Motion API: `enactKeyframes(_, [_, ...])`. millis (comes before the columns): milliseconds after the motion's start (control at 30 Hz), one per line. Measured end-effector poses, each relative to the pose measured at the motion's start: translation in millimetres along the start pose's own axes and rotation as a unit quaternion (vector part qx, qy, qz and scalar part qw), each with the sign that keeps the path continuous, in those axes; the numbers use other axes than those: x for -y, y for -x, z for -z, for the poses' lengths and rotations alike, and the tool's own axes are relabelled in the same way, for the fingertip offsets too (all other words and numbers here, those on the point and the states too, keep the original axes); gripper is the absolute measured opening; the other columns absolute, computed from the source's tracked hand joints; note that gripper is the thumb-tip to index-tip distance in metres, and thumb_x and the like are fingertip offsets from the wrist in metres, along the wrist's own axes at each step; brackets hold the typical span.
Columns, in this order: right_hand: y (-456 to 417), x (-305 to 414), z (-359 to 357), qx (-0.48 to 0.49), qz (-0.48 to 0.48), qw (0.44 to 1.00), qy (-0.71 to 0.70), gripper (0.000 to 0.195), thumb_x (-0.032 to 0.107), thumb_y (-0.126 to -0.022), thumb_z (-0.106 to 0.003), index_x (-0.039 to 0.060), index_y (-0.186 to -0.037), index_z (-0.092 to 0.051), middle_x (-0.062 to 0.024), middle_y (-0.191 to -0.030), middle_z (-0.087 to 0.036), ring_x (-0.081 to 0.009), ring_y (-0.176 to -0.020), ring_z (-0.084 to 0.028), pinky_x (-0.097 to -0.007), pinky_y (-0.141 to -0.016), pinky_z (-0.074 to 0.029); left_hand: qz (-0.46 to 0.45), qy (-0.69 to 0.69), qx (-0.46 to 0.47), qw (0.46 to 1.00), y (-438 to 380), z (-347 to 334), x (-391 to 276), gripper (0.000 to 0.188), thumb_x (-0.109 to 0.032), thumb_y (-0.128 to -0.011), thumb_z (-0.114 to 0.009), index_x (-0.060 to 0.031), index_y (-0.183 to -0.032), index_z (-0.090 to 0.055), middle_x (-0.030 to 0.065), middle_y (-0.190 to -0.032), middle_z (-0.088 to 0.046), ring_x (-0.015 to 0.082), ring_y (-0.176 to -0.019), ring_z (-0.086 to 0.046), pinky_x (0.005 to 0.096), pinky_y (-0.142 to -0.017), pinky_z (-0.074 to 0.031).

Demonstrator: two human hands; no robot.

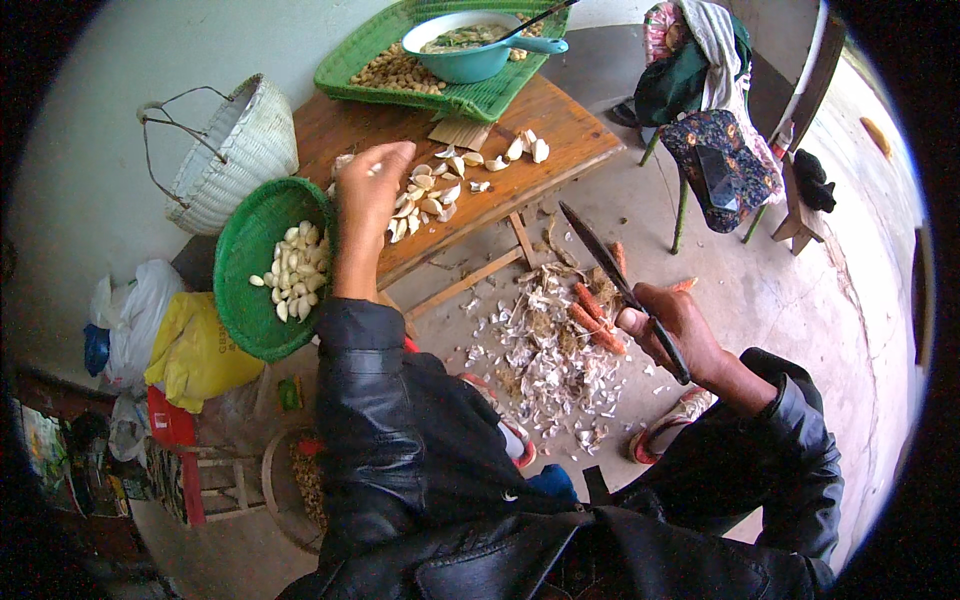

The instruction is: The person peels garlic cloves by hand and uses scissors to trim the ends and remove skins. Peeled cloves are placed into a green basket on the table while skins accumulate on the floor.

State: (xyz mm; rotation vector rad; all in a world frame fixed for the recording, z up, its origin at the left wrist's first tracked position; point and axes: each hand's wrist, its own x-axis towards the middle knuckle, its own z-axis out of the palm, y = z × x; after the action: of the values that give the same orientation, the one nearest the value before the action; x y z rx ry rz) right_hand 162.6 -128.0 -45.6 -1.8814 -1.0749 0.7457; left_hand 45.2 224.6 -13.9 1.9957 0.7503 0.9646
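Observation:
My left hand [369, 191] is above the left part of a wooden table [480, 217], its fingers bent; a small pale bit shows at them, and whether they hold it I cannot tell. Unpeeled garlic cloves [431, 187] lie on the tabletop beside that hand. Just left of my wrist is a green woven basket [232, 270] with peeled garlic cloves [296, 270] in it. My right hand [675, 326] grips a dark-bladed knife [600, 251] over the floor, the blade slanting up and left.
Garlic skins [559, 382] and corn cobs [592, 307] litter the floor between my feet. A green woven tray [345, 90] at the table's back bears peanuts and a blue pan [472, 64]. A white basket [232, 165] stands left; a cloth-covered chair [712, 150] stands right.

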Motion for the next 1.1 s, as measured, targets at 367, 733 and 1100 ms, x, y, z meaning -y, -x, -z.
enactKeyframes(367, [0,-7,1,-0.008,0.009,1.000,0.024,0.055,0.053,-0.093,-0.059,-0.0016,-0.084,-0.060,-0.0087,-0.057,-0.043,-0.0162,-0.055,-0.044,-0.0380,-0.053,-0.039,-0.137,-0.282,-0.003,0.950,-15,-18,37,0.014,-0.018,-0.081,-0.075,-0.0049,-0.085,-0.073,0.0178,-0.085,-0.064,0.0325,-0.082,-0.063,0.0418,-0.073,-0.049])
enactKeyframes(733, [1,5,3,0.006,-0.014,1.000,0.019,0.055,0.053,-0.093,-0.059,-0.0012,-0.089,-0.059,-0.0072,-0.061,-0.047,-0.0150,-0.057,-0.047,-0.0361,-0.054,-0.040,-0.146,-0.206,-0.081,0.964,-11,-14,26,0.022,-0.022,-0.086,-0.072,-0.0015,-0.088,-0.064,0.0150,-0.087,-0.065,0.0303,-0.076,-0.062,0.0432,-0.071,-0.048])
enactKeyframes(1100, [-2,1,18,-0.075,0.123,0.969,0.200,0.066,0.060,-0.079,-0.070,0.0007,-0.099,-0.049,-0.0175,-0.073,-0.054,-0.0371,-0.065,-0.058,-0.0444,-0.057,-0.044,0.216,0.469,0.219,0.828,126,-35,-46,0.032,-0.012,-0.092,-0.066,0.0037,-0.119,-0.059,0.0094,-0.101,-0.063,0.0066,-0.081,-0.056,0.0131,-0.055,-0.038])
